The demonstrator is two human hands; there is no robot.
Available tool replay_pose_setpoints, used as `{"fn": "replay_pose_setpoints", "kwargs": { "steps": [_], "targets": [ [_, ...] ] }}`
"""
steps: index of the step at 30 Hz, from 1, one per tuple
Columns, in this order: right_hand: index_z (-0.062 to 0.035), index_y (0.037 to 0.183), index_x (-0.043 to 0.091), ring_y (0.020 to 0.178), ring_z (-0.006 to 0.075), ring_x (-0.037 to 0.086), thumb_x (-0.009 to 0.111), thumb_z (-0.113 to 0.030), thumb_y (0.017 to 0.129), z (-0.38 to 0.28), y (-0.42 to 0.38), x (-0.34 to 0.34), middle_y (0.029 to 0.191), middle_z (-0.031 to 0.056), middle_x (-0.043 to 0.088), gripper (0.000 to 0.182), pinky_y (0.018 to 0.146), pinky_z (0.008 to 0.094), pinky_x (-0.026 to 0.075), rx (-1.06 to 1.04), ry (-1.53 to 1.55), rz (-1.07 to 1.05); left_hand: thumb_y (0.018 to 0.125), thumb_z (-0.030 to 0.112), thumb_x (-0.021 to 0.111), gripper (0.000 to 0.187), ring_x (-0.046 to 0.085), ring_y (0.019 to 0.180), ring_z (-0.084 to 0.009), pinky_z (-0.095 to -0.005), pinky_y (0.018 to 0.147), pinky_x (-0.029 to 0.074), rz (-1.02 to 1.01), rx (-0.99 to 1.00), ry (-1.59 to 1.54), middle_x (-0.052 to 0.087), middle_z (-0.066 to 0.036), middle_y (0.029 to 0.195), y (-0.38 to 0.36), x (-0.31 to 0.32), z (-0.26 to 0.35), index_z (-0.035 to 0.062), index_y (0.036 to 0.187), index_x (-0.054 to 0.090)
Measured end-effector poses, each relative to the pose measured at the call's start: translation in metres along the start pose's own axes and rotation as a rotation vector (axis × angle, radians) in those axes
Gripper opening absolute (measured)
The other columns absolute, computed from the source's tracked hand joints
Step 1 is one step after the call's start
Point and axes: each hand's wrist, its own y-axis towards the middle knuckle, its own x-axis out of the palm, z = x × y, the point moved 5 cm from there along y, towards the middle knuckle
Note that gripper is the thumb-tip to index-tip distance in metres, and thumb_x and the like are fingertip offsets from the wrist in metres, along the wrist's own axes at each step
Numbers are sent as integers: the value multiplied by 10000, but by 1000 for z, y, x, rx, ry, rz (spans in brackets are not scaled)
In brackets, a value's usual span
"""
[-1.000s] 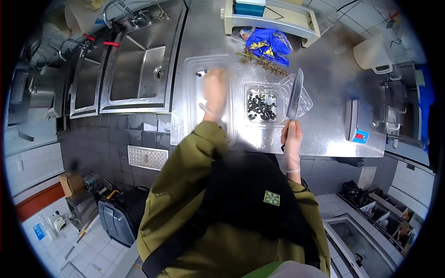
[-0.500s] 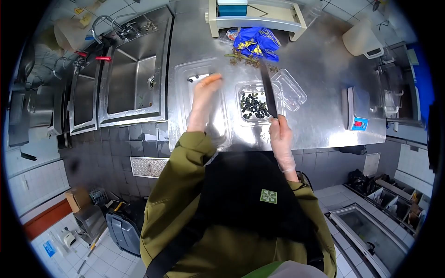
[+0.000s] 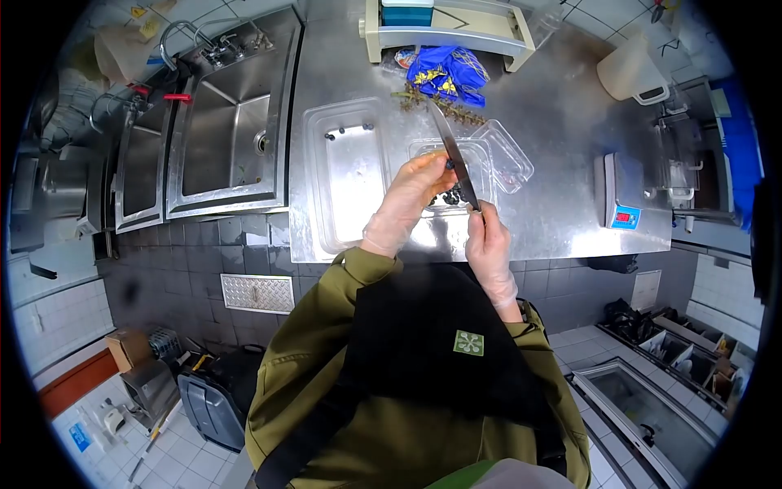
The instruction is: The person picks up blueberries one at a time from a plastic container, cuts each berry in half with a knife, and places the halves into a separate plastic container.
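Note:
My right hand (image 3: 490,244), in a clear glove, is closed around the handle of a knife (image 3: 453,151), its long blade pointing up and away. My left hand (image 3: 407,194), gloved too, pinches a small dark grape (image 3: 450,164) against the blade. Beneath both hands lies a clear plastic container (image 3: 419,147) with dark grapes in it, largely hidden by my left hand. On the left is a long clear tray (image 3: 318,196); a few loose grapes (image 3: 342,130) sit near its far end.
Bare grape stems (image 3: 468,116) and a blue bag (image 3: 450,72) lie behind the container, below a cream rack (image 3: 456,38). Right of it sits an open clear lid (image 3: 509,155). A digital scale (image 3: 622,191) and a white jug (image 3: 631,75) stand right; steel sinks (image 3: 224,147) are left.
My left hand has moved right, from over the long tray to the knife blade, and now pinches a grape there. The knife has tilted slightly left.

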Motion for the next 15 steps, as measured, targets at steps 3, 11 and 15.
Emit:
{"fn": "replay_pose_setpoints", "kwargs": {
  "steps": [3, 11, 15],
  "targets": [
    [2, 1022, 535, 535, 232, 550, 458, -103, 925, 2, -2, 0, 640, 140, 543, 162, 512, 301, 421, -1, -35, 11, 921, 189, 544, 250, 581, 866, -119, -260, 828, 468, -24, 23, 45, 629, -61, 979, 4, 0, -3, 4, 1084, 586],
    [-10, 1004, 531, 588, 356, 587, 451, -135, 924, 1, 1, 3, 661, 192, 570, 168, 517, 377, 439, 48, -73, 4, 930, 181, 525, 253, 565, 919, -118, -274, 862, 451, -128, -23, 90, 615, -45, 1024, 5, 5, -24, 8, 1105, 583],
    [-13, 1029, 526, 655, 416, 593, 465, -131, 907, 7, -1, 5, 702, 221, 594, 180, 541, 435, 458, 87, -47, -9, 937, 222, 517, 252, 555, 976, -130, -293, 891, 434, -44, -79, -170, 598, -42, 1069, 4, 11, -24, 45, 1110, 560]
  ]
}}
